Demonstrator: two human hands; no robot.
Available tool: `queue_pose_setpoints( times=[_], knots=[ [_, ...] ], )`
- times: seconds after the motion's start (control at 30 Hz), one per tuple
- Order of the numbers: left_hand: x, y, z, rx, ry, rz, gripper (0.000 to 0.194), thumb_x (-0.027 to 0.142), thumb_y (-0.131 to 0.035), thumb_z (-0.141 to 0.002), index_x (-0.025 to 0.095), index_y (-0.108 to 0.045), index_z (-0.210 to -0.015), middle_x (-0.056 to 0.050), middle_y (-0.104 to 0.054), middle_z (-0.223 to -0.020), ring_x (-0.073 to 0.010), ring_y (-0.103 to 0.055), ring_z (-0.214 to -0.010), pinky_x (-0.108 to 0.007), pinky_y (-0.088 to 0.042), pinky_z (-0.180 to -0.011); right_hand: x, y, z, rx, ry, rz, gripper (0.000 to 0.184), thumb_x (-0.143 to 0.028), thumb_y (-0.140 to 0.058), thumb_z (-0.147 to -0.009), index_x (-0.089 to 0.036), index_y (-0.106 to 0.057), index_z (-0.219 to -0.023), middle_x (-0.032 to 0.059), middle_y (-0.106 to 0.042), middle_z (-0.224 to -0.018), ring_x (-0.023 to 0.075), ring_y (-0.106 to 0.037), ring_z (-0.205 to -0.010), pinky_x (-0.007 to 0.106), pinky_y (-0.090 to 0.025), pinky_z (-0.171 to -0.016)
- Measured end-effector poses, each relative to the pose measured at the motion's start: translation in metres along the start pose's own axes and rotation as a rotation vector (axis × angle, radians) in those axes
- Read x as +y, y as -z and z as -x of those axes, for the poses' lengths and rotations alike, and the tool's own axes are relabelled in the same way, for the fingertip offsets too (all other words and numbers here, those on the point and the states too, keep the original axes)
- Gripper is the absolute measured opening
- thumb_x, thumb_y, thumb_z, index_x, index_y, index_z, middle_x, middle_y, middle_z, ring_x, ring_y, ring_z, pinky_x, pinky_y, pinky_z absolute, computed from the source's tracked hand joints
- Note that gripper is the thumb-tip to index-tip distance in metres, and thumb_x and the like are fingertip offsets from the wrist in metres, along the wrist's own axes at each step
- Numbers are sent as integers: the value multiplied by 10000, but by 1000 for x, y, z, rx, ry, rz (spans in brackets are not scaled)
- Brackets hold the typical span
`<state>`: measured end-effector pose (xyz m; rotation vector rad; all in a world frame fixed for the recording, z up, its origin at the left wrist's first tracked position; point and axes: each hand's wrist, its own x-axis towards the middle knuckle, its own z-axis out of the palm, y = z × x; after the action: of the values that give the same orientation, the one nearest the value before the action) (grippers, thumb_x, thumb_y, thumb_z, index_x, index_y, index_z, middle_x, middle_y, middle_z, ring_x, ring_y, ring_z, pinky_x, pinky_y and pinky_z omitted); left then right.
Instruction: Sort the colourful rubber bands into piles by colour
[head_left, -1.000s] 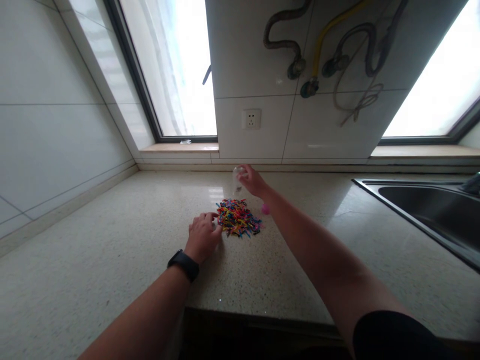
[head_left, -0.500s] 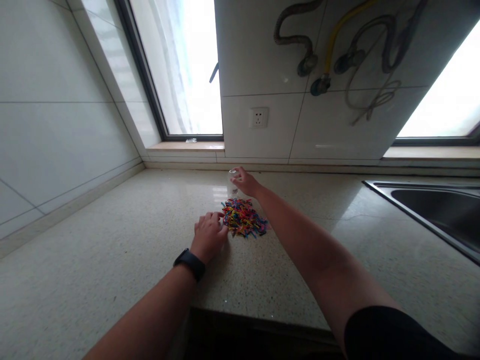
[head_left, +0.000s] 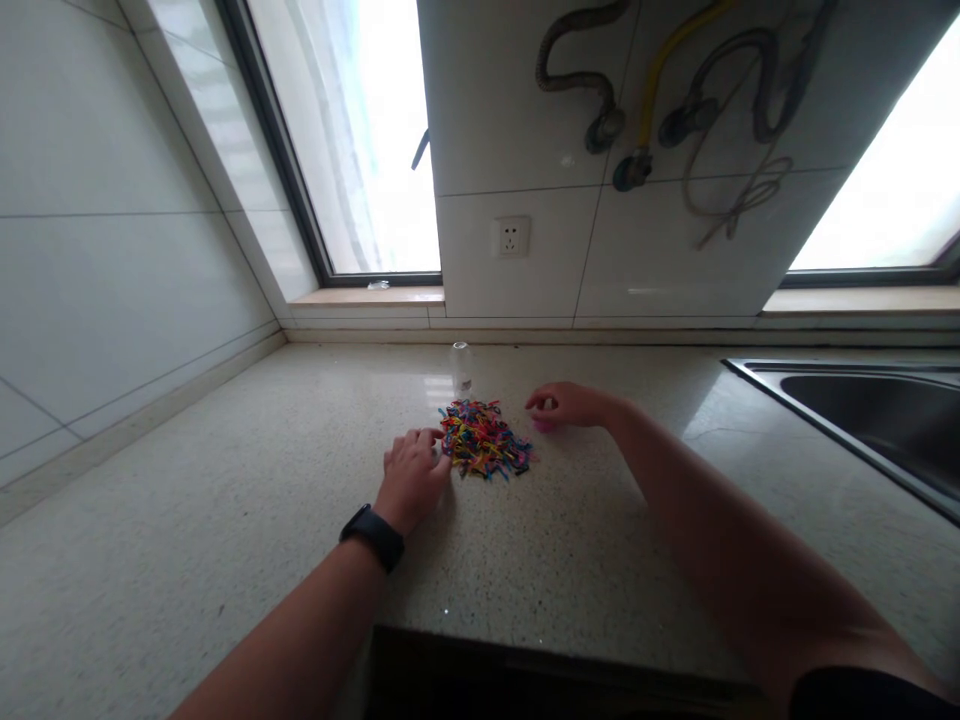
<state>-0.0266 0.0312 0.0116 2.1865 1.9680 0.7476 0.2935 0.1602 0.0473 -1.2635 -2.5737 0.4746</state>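
Observation:
A heap of small multicoloured strips or loops (head_left: 484, 440), too small to name surely, lies on the countertop. My left hand (head_left: 414, 468), with a dark watch on the wrist, rests at the heap's left edge, fingers curved and thumb apart. To the right of the heap, my right hand (head_left: 570, 404) hovers low over a small pink object (head_left: 543, 426). A gap shows between its bent fingers and thumb, and the pink object is partly covered by them. Behind the heap stands a clear glass or plastic cup (head_left: 460, 368), touched by neither hand.
The speckled countertop (head_left: 247, 480) ends at a front edge below my arms. A metal sink (head_left: 757, 375) is set into it on the right. Behind are a tiled wall with a socket (head_left: 510, 237), pipes (head_left: 634, 170) and a window (head_left: 360, 150).
My right hand has let go of the clear cup and moved right and nearer, to the pink object. The cup stands behind the heap. My left hand has stayed at the heap.

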Motion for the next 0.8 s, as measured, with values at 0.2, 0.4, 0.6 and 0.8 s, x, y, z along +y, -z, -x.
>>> queue_pose_setpoints(
  times=[0.2, 0.4, 0.6, 0.8],
  knots=[
    [1, 1, -1, -8, 7, 6, 317, 310, -507, -880, 235, -611, -1170, -84, -621, -1135, -269, -514, -1082, -424, -365, -928, -1, -18, -27, 244, -80, -58, 207, -308, -683, -783, -210, -746, -953, 54, -743, -894, 198, -661, -759, 304, -476, -737],
    [2, 0, -1, -13, 18, -6, 317, 300, -514, -875, 232, -617, -1167, -81, -619, -1139, -265, -517, -1086, -412, -374, -911, -6, -51, -62, 530, -231, -205, 288, -304, -681, -836, -140, -686, -1072, 118, -709, -1048, 188, -659, -900, 314, -498, -859],
    [-1, 0, -2, -5, 10, -8, 323, 299, -512, -877, 223, -615, -1174, -86, -619, -1145, -266, -521, -1082, -410, -384, -908, 0, -64, -59, 423, -158, -746, 365, -170, -526, -918, -190, -578, -1279, 114, -647, -1242, 135, -688, -884, 291, -556, -807],
    [-6, -4, -3, 0, -19, -37, 343, 296, -511, -872, 198, -609, -1186, -101, -619, -1139, -264, -531, -1067, -410, -395, -924, 6, -55, -32, 472, -138, -226, 350, -146, -513, -888, -141, -648, -1211, 116, -678, -1155, 180, -636, -1014, 340, -465, -965]
  ],
)
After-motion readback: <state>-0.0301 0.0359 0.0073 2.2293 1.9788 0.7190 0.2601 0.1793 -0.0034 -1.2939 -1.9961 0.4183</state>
